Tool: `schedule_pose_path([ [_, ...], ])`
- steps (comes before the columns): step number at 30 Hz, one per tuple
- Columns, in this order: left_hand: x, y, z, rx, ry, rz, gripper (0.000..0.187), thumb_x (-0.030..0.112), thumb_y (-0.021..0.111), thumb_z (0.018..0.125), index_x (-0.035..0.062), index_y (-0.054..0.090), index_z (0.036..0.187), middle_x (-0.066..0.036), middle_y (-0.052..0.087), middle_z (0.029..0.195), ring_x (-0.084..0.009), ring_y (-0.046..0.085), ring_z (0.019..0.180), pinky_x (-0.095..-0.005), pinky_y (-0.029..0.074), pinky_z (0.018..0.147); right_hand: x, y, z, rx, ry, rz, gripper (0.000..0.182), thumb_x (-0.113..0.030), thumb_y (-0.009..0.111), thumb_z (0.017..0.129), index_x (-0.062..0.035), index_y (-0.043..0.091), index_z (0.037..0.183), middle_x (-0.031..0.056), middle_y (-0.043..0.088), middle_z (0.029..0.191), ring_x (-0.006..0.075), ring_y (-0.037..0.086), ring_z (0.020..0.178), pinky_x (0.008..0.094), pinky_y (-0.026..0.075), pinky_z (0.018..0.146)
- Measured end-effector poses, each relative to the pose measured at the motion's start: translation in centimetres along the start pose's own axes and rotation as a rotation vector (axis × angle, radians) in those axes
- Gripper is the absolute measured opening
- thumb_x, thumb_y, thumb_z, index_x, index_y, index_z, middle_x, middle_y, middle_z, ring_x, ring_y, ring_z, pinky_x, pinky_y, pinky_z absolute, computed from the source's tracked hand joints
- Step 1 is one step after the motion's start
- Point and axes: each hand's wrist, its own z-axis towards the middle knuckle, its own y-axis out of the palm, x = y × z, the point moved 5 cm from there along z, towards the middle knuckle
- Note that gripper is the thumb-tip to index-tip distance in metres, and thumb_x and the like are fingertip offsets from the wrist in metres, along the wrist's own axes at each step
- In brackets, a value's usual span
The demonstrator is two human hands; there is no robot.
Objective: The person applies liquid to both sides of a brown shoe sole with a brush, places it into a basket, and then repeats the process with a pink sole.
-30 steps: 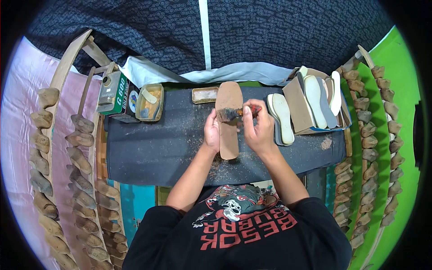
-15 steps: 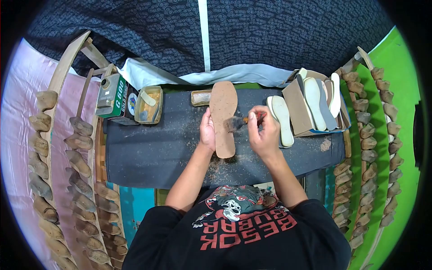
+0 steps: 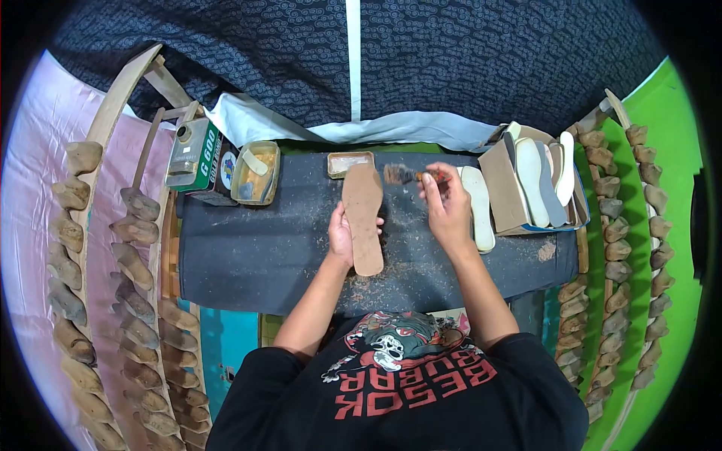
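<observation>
My left hand (image 3: 342, 234) holds a brown shoe sole (image 3: 364, 218) from beneath, fingertips curling round its right edge. The sole points lengthwise away from me above the table. In my right hand (image 3: 450, 207) is a brush (image 3: 412, 175) with dark bristles and an orange-red handle. Its bristles point left and stand apart from the sole, just right of its upper end. Behind the sole's far end lies a small tray (image 3: 347, 159) with something pale in it.
Brown shavings dot the dark table (image 3: 256, 263). At back left stand a green glue can (image 3: 199, 165) and a tub (image 3: 254, 174) with a pale scraper-like piece. Light insoles (image 3: 478, 210) lie beside a cardboard box (image 3: 508, 199) of more insoles. Racks of wooden shoe lasts (image 3: 135, 270) line both sides.
The brush has lifted off the sole and moved up and to its right. My left hand and the sole have shifted slightly toward me.
</observation>
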Motion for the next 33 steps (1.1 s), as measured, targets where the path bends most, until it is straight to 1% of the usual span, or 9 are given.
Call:
schedule_pose_path([
  [2,0.5,-0.8,-0.6,0.022,0.011,-0.042,0.061,0.051,0.030,0.103,0.0056,0.059,0.131,-0.012,0.071,0.112,-0.0279,0.072,0.085,-0.0394,0.061,0.071,2.8,0.8,1.6,-0.018,0.023,0.048,0.018,-0.011,0.060,0.102,-0.0025,0.059,0.118,0.0056,0.067,0.091,0.0078,0.060,0.077,0.0235,0.050,0.070],
  [4,1.2,-1.8,-1.1,0.043,0.049,-0.065,0.061,0.051,0.030,0.103,0.0055,0.059,0.131,-0.012,0.071,0.112,-0.0281,0.072,0.085,-0.0398,0.060,0.072,4.1,1.8,3.2,-0.024,-0.033,-0.014,0.021,-0.013,0.062,0.100,-0.0010,0.058,0.116,0.0108,0.070,0.088,0.0145,0.066,0.074,0.0302,0.053,0.067],
  [8,2.7,-2.9,-2.1,0.085,0.132,-0.076,0.059,0.049,0.031,0.103,0.0051,0.059,0.130,-0.012,0.072,0.110,-0.0282,0.072,0.085,-0.0404,0.060,0.071,5.7,4.8,5.5,-0.105,-0.069,-0.107,0.018,-0.012,0.063,0.099,-0.0006,0.060,0.112,0.0160,0.070,0.090,0.0212,0.068,0.075,0.0331,0.053,0.069],
  [9,3.0,-2.9,-2.5,0.092,0.143,-0.077,0.059,0.049,0.031,0.103,0.0051,0.059,0.130,-0.012,0.072,0.110,-0.0282,0.072,0.085,-0.0404,0.060,0.071,5.6,5.7,5.9,-0.119,-0.094,-0.145,0.020,-0.014,0.063,0.100,-0.0013,0.061,0.114,0.0108,0.069,0.084,0.0148,0.064,0.073,0.0307,0.053,0.070],
  [10,3.3,-3.0,-3.1,0.120,0.155,-0.078,0.059,0.049,0.030,0.103,0.0051,0.059,0.131,-0.012,0.072,0.110,-0.0282,0.072,0.085,-0.0406,0.060,0.071,5.7,6.3,6.3,-0.129,-0.097,-0.137,0.020,-0.014,0.063,0.100,-0.0013,0.061,0.114,0.0108,0.069,0.084,0.0148,0.064,0.073,0.0307,0.053,0.070],
  [13,4.2,-3.5,-4.6,0.165,0.193,-0.071,0.059,0.049,0.030,0.104,0.0056,0.058,0.131,-0.012,0.071,0.110,-0.0284,0.071,0.086,-0.0411,0.060,0.071,5.9,8.6,7.8,-0.221,-0.122,-0.208,0.020,-0.014,0.063,0.098,-0.0004,0.062,0.113,0.0156,0.071,0.090,0.0230,0.068,0.077,0.0349,0.053,0.072],
  [15,4.7,-4.0,-5.7,0.186,0.216,-0.066,0.059,0.050,0.030,0.104,0.0060,0.058,0.132,-0.012,0.071,0.111,-0.0286,0.071,0.086,-0.0414,0.060,0.071,6.9,10.3,9.0,-0.319,-0.235,-0.276,0.019,-0.012,0.064,0.095,0.0001,0.063,0.110,0.0212,0.071,0.097,0.0382,0.070,0.089,0.0440,0.053,0.079],
  [18,5.2,-4.9,-7.1,0.215,0.250,-0.105,0.058,0.050,0.030,0.104,0.0069,0.058,0.132,-0.012,0.071,0.109,-0.0283,0.071,0.086,-0.0416,0.059,0.071,8.2,12.1,10.5,-0.391,-0.249,-0.308,0.019,-0.011,0.064,0.095,0.0011,0.063,0.109,0.0230,0.071,0.099,0.0417,0.068,0.094,0.0474,0.052,0.081],
  [33,7.2,-5.7,-7.0,0.240,0.274,-0.113,0.057,0.049,0.030,0.104,0.0071,0.058,0.131,-0.012,0.070,0.109,-0.0274,0.070,0.085,-0.0413,0.058,0.070,7.5,13.7,10.8,-0.517,-0.153,-0.470,0.017,-0.013,0.061,0.096,0.0020,0.061,0.105,0.0273,0.069,0.097,0.0464,0.065,0.095,0.0518,0.049,0.083],
])
